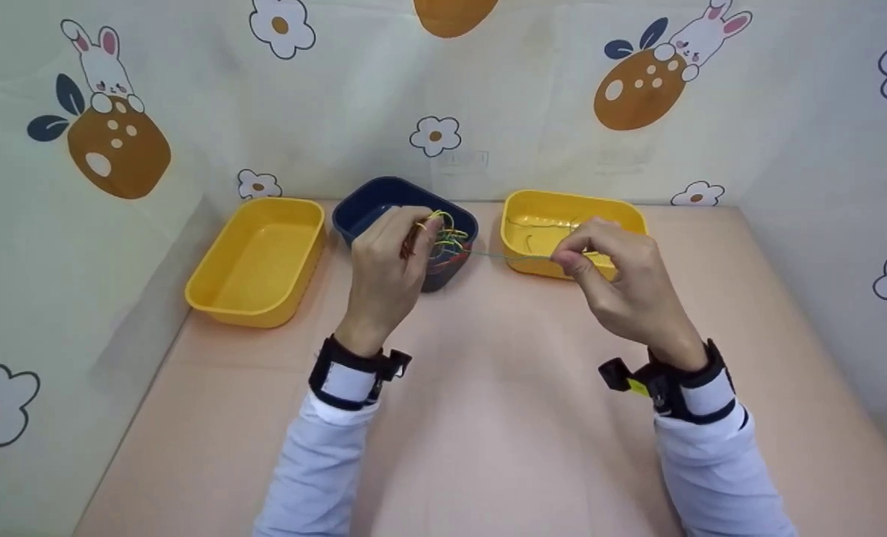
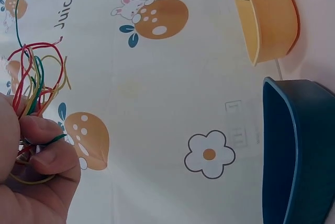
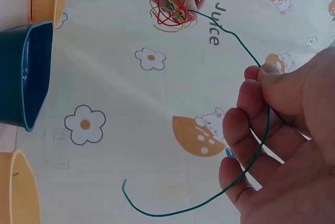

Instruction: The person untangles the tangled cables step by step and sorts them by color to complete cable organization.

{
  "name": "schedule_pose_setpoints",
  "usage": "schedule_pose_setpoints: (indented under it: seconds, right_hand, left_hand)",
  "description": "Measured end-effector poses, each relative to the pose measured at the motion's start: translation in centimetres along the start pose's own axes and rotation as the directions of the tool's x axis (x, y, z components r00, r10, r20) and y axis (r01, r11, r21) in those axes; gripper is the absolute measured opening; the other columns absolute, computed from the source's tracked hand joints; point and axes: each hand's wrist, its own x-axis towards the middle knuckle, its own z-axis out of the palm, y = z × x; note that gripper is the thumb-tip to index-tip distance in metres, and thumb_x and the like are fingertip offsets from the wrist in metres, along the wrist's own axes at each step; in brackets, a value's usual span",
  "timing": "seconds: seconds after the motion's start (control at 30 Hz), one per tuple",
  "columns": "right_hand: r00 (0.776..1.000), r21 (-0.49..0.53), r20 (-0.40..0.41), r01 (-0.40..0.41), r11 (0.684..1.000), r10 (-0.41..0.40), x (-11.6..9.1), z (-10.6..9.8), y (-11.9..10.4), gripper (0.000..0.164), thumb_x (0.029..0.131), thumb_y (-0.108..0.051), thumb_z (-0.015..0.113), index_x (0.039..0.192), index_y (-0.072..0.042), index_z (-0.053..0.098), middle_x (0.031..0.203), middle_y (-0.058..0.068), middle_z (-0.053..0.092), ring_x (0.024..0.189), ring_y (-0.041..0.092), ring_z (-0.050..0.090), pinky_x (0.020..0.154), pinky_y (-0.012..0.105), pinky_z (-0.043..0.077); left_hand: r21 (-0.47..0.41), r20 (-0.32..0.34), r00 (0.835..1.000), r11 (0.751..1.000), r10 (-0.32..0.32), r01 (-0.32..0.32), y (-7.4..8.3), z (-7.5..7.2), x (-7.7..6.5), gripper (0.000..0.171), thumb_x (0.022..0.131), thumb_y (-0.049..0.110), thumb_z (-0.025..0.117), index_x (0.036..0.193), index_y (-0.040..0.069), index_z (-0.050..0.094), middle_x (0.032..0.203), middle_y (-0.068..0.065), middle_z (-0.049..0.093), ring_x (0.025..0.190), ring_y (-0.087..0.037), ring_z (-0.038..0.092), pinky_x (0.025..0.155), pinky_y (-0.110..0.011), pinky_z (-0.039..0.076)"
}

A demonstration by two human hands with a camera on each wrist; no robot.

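Note:
My left hand [image 1: 389, 265] grips a tangled bundle of thin red, yellow and green wires [image 2: 36, 80], raised in front of the dark blue bin [image 1: 372, 216]. Loops of the bundle stick out past the thumb and fingers. Off to the right, my right hand [image 1: 626, 280] pinches a single green wire [image 3: 235, 35] between thumb and forefinger. That wire runs from the bundle across to the right hand, nearly straight in the head view. Its loose end curves down past the right palm in the right wrist view. Some of the bundle is hidden inside the left fist.
A yellow bin [image 1: 570, 198] behind the right hand holds a few thin dark wires. Another yellow bin [image 1: 264, 257] stands at the left with nothing visible inside. The bins sit along the back of a pale pink table [image 1: 488, 418], before a patterned wall covering [image 1: 353, 112].

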Motion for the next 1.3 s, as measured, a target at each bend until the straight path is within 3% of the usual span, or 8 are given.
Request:
schedule_pose_setpoints:
  seconds: [0.17, 0.37, 0.5, 0.73, 0.87, 1.1, 1.3]
  right_hand:
    - [1.000, 0.005, -0.014, -0.005, 1.000, 0.005, 0.1, -0.6, 0.4, 0.010, 0.096, 0.006, 0.072, 0.090, -0.002, 0.072, 0.082, 0.003, 0.071, 0.078, 0.011, 0.061, 0.078, 0.017, 0.050]
    - [0.991, 0.012, -0.123, -0.046, 0.999, 0.047, 0.4, -2.0, 1.3, 0.012, 0.092, 0.010, 0.074, 0.092, -0.002, 0.075, 0.082, 0.006, 0.071, 0.081, 0.008, 0.060, 0.076, 0.018, 0.048]
    - [0.975, -0.058, -0.200, -0.108, 0.992, 0.094, 0.3, -2.4, 2.8, 0.005, 0.092, 0.003, 0.079, 0.094, -0.002, 0.079, 0.091, 0.009, 0.073, 0.087, 0.011, 0.056, 0.077, 0.021, 0.040]
    - [0.946, -0.130, -0.267, -0.224, 0.966, 0.183, 0.9, -2.3, 6.9, 0.006, 0.095, -0.010, 0.080, 0.096, -0.006, 0.084, 0.089, 0.008, 0.071, 0.073, 0.010, 0.048, 0.065, 0.020, 0.036]
    - [0.945, -0.222, -0.227, -0.287, 0.932, 0.237, 1.3, -1.8, 10.3, 0.013, 0.098, -0.014, 0.076, 0.099, -0.002, 0.083, 0.091, 0.012, 0.071, 0.078, 0.016, 0.053, 0.071, 0.021, 0.039]
    - [0.922, -0.380, -0.061, -0.377, 0.845, 0.383, 0.9, -0.4, 15.1, 0.013, 0.102, -0.004, 0.070, 0.105, 0.003, 0.080, 0.097, 0.018, 0.069, 0.088, 0.032, 0.061, 0.078, 0.036, 0.047]
    - [0.895, -0.407, 0.040, -0.391, 0.826, 0.443, -0.2, 1.0, 17.5, 0.011, 0.099, -0.001, 0.072, 0.102, 0.003, 0.082, 0.092, 0.019, 0.072, 0.085, 0.032, 0.062, 0.075, 0.039, 0.047]
  left_hand:
    - [0.030, -0.017, 1.000, 0.999, -0.017, 0.017, -0.4, -0.4, 0.1, 0.022, 0.108, 0.023, 0.064, 0.106, 0.003, 0.073, 0.088, -0.010, 0.070, 0.076, -0.018, 0.063, 0.068, -0.023, 0.055]
    - [0.029, -0.092, 0.994, 0.998, -0.051, 0.053, -1.2, -1.4, 0.4, 0.017, 0.106, 0.019, 0.068, 0.104, 0.003, 0.073, 0.089, -0.010, 0.073, 0.079, -0.019, 0.066, 0.070, -0.026, 0.056]
    - [0.015, -0.080, 0.995, 0.998, -0.056, 0.058, -1.2, -1.4, 0.4, 0.019, 0.107, 0.021, 0.067, 0.106, 0.003, 0.074, 0.092, -0.010, 0.074, 0.081, -0.019, 0.068, 0.072, -0.026, 0.058]
    - [-0.010, -0.052, 0.997, 0.999, -0.052, 0.051, -0.8, -1.2, 0.3, 0.020, 0.107, 0.021, 0.067, 0.107, 0.003, 0.073, 0.091, -0.010, 0.073, 0.081, -0.019, 0.067, 0.074, -0.025, 0.060]
    - [-0.046, -0.035, 0.998, 0.998, -0.045, 0.044, -0.8, -1.0, 0.2, 0.017, 0.106, 0.019, 0.067, 0.106, 0.003, 0.073, 0.092, -0.009, 0.074, 0.081, -0.018, 0.067, 0.074, -0.026, 0.059]
    - [-0.190, 0.013, 0.998, 0.979, -0.067, 0.068, -0.5, -0.4, 0.2, 0.016, 0.108, 0.016, 0.064, 0.109, 0.002, 0.073, 0.097, -0.010, 0.076, 0.084, -0.015, 0.070, 0.075, -0.026, 0.062]
    - [-0.285, 0.045, 0.996, 0.954, -0.080, 0.089, 0.0, 0.0, 0.1, 0.018, 0.109, 0.018, 0.063, 0.107, 0.002, 0.072, 0.094, -0.011, 0.075, 0.080, -0.013, 0.067, 0.068, -0.025, 0.058]
